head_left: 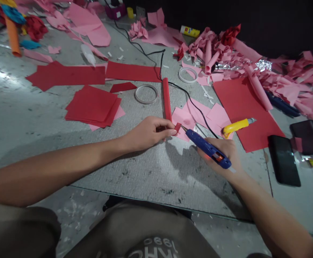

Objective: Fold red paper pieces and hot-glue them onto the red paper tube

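In the head view, the left forearm reaches in from the left edge, its hand [145, 134] low over the table [145, 170], fingers pinching a small red paper piece [177, 127] beside the lower end of a red paper roll [166, 100]. The right forearm angles up from the lower right; its hand [233, 154] grips a blue glue gun [203, 143], fingers partly hidden, nozzle pointing left at the piece.

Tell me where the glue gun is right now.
In the head view, the glue gun is right of centre in the right hand, its nozzle close to the small red paper in the left hand.
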Motion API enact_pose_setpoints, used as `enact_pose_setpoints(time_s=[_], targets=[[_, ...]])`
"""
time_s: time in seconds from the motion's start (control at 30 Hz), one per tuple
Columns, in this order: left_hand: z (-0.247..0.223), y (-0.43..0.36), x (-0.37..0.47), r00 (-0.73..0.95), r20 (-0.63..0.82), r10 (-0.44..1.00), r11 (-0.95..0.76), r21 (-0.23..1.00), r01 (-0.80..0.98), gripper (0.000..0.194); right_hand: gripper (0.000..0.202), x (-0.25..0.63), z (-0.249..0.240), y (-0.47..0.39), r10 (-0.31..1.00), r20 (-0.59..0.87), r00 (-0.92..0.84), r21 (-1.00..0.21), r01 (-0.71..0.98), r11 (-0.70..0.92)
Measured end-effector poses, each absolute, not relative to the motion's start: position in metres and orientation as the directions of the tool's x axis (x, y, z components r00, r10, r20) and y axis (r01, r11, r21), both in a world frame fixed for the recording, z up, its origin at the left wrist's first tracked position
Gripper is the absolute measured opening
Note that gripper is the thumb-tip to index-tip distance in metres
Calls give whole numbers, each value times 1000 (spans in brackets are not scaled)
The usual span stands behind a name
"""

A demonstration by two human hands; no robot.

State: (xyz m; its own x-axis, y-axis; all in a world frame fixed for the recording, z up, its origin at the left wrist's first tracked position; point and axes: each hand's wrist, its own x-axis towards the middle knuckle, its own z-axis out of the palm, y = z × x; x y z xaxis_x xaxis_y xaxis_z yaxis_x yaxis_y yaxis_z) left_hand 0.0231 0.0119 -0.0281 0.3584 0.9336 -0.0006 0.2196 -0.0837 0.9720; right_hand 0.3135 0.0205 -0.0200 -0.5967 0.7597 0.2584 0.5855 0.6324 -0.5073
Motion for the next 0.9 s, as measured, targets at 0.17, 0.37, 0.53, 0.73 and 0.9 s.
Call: enact_pose_setpoints(time_s=[0.17,0.37,0.53,0.73,0.9], targets=[[-28,12,23,361,-1,933,-88,969,230,26,40,313,-19,21,755,254,-604,-492,592,639],[-28,12,23,361,9,932,-97,969,226,26,39,313,-17,21,744,273,-609,-487,579,653],[-28,12,23,358,7,934,-95,969,227,25,39,311,-15,20,739,272,-617,-506,561,655],[-30,13,23,360,17,933,-105,969,225,24,38,312,-17,21,735,276,-619,-493,565,661],[-31,13,23,361,21,932,-111,967,230,26,39,313,-17,20,725,281,-629,-490,556,671]])
